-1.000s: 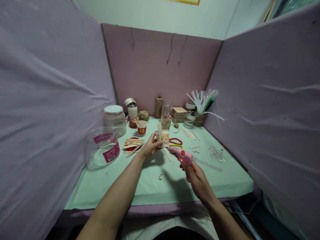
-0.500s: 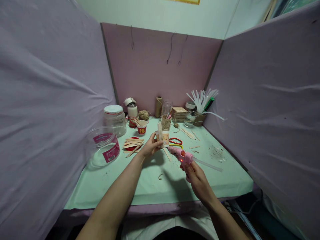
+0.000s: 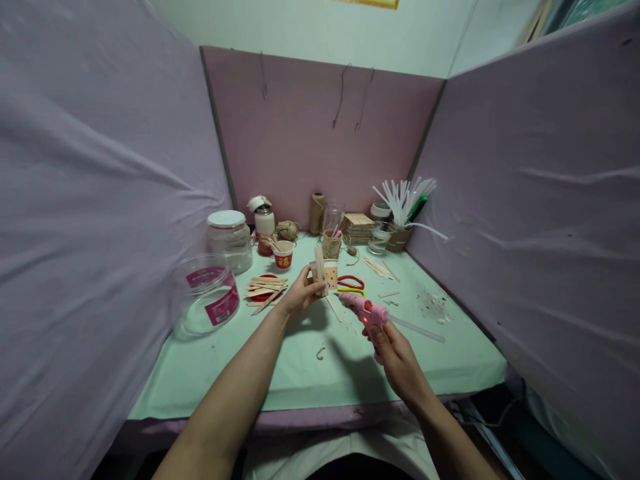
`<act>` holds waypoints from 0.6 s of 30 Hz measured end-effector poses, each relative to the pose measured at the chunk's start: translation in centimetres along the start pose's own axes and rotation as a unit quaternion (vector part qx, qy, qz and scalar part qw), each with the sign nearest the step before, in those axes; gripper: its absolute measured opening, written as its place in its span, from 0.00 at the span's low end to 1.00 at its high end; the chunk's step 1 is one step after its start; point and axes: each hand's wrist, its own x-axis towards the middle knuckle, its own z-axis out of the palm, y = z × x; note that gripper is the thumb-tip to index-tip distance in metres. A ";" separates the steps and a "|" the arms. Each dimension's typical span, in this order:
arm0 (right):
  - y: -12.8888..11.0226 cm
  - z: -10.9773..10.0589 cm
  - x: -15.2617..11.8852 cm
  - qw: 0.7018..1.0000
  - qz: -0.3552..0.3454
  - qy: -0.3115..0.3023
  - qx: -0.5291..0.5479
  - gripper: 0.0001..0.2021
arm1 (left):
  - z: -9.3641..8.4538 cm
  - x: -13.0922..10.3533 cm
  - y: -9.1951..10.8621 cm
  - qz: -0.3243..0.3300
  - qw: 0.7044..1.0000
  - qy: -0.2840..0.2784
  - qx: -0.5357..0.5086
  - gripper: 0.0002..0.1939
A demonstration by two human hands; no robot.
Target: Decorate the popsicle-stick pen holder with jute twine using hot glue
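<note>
My left hand [image 3: 301, 293] is closed around a small patterned paper cup [image 3: 331, 275] above the table. Upright wooden craft sticks [image 3: 320, 263] stand against the cup's side, rising past its rim; the fingers hide part of it. In my right hand [image 3: 393, 350] is a pink hot glue gun [image 3: 367, 312] with a small orange light lit. Its nozzle points left at the cup's lower part, a small gap away. A long clear glue stick [image 3: 417, 329] sticks out of the gun's back. Behind the nozzle lie scissors [image 3: 353, 283] with red and yellow handles.
Craft sticks [image 3: 267, 287] are piled on a red lid at left, beside clear plastic jars [image 3: 223, 303]. A red paper cup [image 3: 283, 256], twine ball [image 3: 287, 231], wooden squares [image 3: 359, 229] and a holder of glue sticks [image 3: 400, 237] line the back. Fabric walls [image 3: 525, 200] enclose the sides.
The glue gun in my right hand has shifted slightly to the right, its nozzle drawing back from the cup. My left hand and the cup stay nearly still.
</note>
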 end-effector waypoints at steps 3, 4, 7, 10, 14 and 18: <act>-0.1 -0.1 0.1 1.000 -0.002 0.015 -0.005 0.26 | 0.0 0.0 -0.1 0.004 1.000 -0.001 0.002 0.41; -0.2 -0.2 0.2 1.000 -0.002 0.020 -0.005 0.26 | 0.0 0.0 -0.1 0.003 1.000 -0.003 0.002 0.41; -0.6 -0.2 0.4 1.000 -0.006 0.028 0.011 0.30 | 0.1 -0.1 0.0 -0.003 1.000 -0.007 0.000 0.41; -1.1 -0.1 0.6 0.999 -0.008 0.036 0.037 0.35 | 0.2 -0.3 0.0 -0.012 1.000 -0.022 0.004 0.40; -1.5 0.2 0.8 0.997 -0.010 0.041 0.066 0.35 | 0.3 -0.3 -0.3 -0.013 0.998 -0.059 0.014 0.42; -1.6 0.4 0.8 0.997 -0.009 0.034 0.069 0.35 | 0.2 -0.2 -0.8 -0.004 0.995 -0.091 0.033 0.41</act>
